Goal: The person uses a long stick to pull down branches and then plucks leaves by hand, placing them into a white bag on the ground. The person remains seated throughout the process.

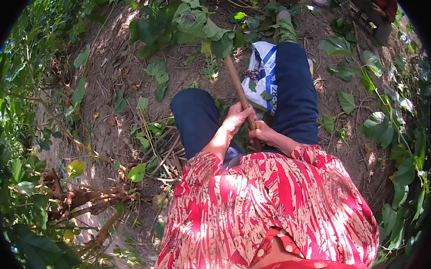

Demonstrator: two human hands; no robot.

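Observation:
My left hand (237,117) is wrapped around a wooden handle (238,82), partway along it. Lower down, close to my waist, my right hand (263,132) grips the same handle near its end. The handle slants up and away to the left. Its far end disappears behind large green leaves (199,22), so whatever is there cannot be seen. A white plastic bag (261,64) with blue print lies on the ground between my legs, partly behind my right leg (294,90). A patterned cloth or item (253,74) shows at its side.
Cut leafy branches and woody stumps (74,196) crowd the left side. Dry sticks (169,153) lie beside my left knee (193,102). Leafy stems (379,126) rise on the right. At the upper right, another person (371,5) in a red and dark garment is close by.

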